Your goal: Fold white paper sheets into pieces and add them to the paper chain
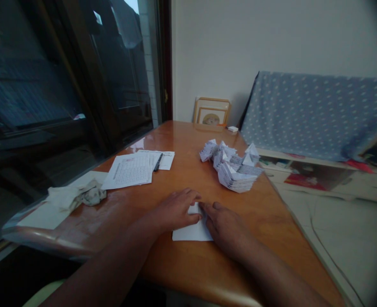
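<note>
A white sheet of paper (192, 233) lies on the wooden table near its front edge, partly covered by both hands. My left hand (179, 209) rests at its left side, thumb and fingers apart, with a strip of the paper showing between them. Over the right part of the paper lies my right hand (222, 221), fingers stretched out flat and pressing on it. The two hands' fingertips nearly meet at the paper's far end. Whether the paper has a fold under my fingers I cannot tell.
Folded paper pieces (236, 170), stacked together, stand beyond my right hand. Printed sheets (129, 170) with a black pen (158, 162) lie to the left. Crumpled paper (91, 194) sits at the left edge. A picture frame (212, 111) leans at the wall.
</note>
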A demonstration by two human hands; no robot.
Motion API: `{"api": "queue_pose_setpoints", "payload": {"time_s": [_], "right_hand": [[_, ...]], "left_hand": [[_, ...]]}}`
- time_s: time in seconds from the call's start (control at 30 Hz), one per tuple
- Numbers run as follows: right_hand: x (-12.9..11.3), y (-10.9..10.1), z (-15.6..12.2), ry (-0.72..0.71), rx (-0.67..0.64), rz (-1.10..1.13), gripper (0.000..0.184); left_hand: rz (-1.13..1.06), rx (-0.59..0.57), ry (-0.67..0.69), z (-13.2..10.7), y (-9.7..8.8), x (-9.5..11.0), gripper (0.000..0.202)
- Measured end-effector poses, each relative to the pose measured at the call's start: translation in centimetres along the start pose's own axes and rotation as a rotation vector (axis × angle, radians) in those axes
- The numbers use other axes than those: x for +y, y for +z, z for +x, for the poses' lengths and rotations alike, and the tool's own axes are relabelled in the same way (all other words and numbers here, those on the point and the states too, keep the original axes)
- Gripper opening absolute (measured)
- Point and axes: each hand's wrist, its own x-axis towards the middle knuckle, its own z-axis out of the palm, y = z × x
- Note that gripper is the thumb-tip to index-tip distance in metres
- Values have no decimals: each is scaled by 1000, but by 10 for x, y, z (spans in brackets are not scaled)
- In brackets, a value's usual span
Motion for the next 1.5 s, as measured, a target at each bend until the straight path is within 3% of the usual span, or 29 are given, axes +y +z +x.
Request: {"api": "queue_pose_setpoints", "payload": {"time_s": [0.33, 0.8, 1.07, 1.27, 1.5], "right_hand": [[11, 6, -2, -108, 25, -22, 40], [16, -12, -22, -267, -23, 50, 35], [13, -20, -27, -237, -28, 228, 22], [14, -10, -17, -155, 145, 365, 22], [15, -2, -5, -203, 44, 354, 22]], "left_hand": [[36, -7, 43, -1, -1, -2, 36], [66, 29, 7, -2, 0, 7, 24], [65, 18, 4, -1, 2, 4, 33], [64, 22, 17, -1, 2, 4, 34], [36, 6, 29, -2, -1, 2, 37]]}}
